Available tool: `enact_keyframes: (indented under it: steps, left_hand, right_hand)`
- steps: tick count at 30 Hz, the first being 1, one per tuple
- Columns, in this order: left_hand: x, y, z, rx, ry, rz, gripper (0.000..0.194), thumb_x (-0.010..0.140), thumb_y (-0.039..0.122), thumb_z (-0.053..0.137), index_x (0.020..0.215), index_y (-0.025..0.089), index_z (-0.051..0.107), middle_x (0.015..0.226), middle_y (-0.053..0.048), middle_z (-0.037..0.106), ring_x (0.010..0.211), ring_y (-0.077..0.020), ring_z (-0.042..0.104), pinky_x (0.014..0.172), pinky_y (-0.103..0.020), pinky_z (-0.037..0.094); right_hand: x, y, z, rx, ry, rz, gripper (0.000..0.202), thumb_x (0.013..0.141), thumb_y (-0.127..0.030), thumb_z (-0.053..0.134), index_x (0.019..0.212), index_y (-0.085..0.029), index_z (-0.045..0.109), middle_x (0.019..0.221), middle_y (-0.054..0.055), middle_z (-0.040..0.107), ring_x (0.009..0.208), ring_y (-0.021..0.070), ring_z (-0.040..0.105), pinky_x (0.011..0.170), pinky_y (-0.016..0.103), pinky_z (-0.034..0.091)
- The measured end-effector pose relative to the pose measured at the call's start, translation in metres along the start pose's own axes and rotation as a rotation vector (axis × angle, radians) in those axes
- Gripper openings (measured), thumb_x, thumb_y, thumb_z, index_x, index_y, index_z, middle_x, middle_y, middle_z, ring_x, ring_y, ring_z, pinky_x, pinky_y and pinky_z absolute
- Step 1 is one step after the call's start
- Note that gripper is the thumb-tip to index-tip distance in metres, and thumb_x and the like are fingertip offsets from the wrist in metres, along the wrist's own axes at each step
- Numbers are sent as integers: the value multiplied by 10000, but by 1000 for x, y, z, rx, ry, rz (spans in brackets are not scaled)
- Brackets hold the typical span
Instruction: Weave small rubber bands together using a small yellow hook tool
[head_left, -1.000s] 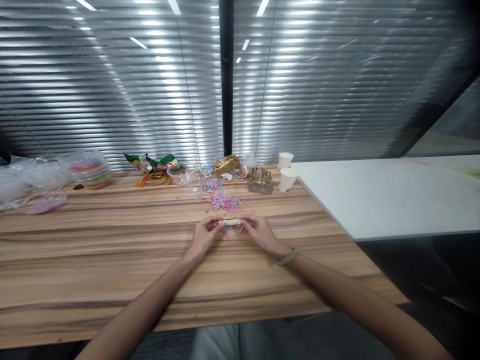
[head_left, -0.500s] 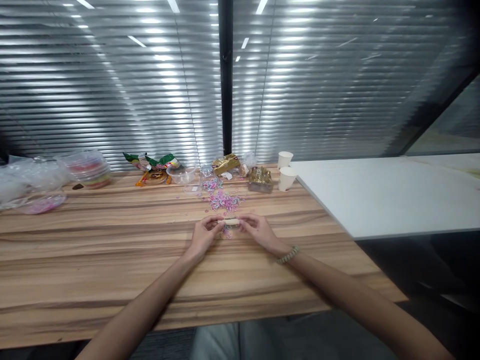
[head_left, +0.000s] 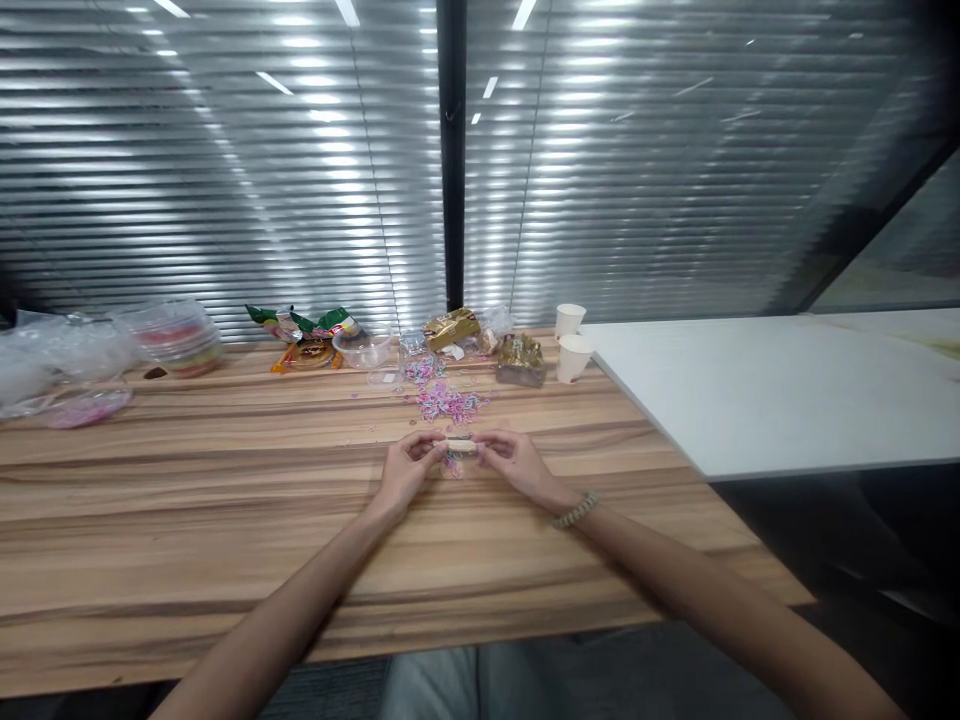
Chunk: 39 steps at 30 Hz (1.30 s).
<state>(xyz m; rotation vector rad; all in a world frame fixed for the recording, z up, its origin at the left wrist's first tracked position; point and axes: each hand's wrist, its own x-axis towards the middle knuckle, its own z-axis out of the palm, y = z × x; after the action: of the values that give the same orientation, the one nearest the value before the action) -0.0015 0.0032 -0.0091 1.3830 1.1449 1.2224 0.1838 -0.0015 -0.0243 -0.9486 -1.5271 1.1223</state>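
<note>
A small cream-coloured bar (head_left: 460, 446) with a dark line along its far edge spans the gap between my hands; its exact kind is too small to make out. My left hand (head_left: 409, 468) pinches its left end with thumb and fingers. At the right end, my right hand (head_left: 517, 465) grips it the same way, a beaded bracelet (head_left: 576, 510) round the wrist. Just under the bar lie a few small coloured pieces (head_left: 453, 468), partly hidden by it. Beyond the hands spreads a larger pile of small pink, purple and bluish pieces (head_left: 448, 401).
Along the back of the wooden table (head_left: 225, 520) stand a clear bowl (head_left: 363, 349), green snack bags (head_left: 334, 323), gold packets (head_left: 520, 360) and two paper cups (head_left: 574, 358). Stacked plastic tubs (head_left: 176, 338) and clear bags (head_left: 64, 350) are at left. A white table (head_left: 765, 400) adjoins on the right.
The bar has tipped slightly between my fingers and its near face shows a little differently. Both hands keep their hold and have barely shifted.
</note>
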Motion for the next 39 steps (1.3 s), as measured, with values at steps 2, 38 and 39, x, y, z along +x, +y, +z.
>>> enact_keyframes:
  steps: [2, 38, 39]
  left_hand:
    - [0, 0, 0, 5, 3, 0, 313, 606, 329, 709, 833, 122, 651, 797, -80, 676, 713, -181, 618, 671, -264, 471]
    - [0, 0, 0, -33, -8, -31, 333, 570, 345, 722, 806, 128, 635, 776, -64, 667, 716, -178, 611, 698, -288, 472]
    - [0, 0, 0, -35, -9, -30, 335, 568, 350, 723, 804, 129, 635, 775, -63, 666, 717, -178, 611, 699, -289, 473]
  right_hand:
    - [0, 1, 0, -1, 0, 2, 272, 727, -301, 590, 925, -115, 603, 893, 90, 631, 754, 158, 610, 678, 282, 512]
    - [0, -2, 0, -109, 13, -27, 211, 708, -215, 556, 892, -125, 604, 890, 69, 624, 759, 147, 593, 700, 274, 493]
    - [0, -2, 0, -112, 12, -26, 209, 708, -212, 554, 893, -128, 604, 888, 68, 624, 759, 148, 591, 702, 275, 492]
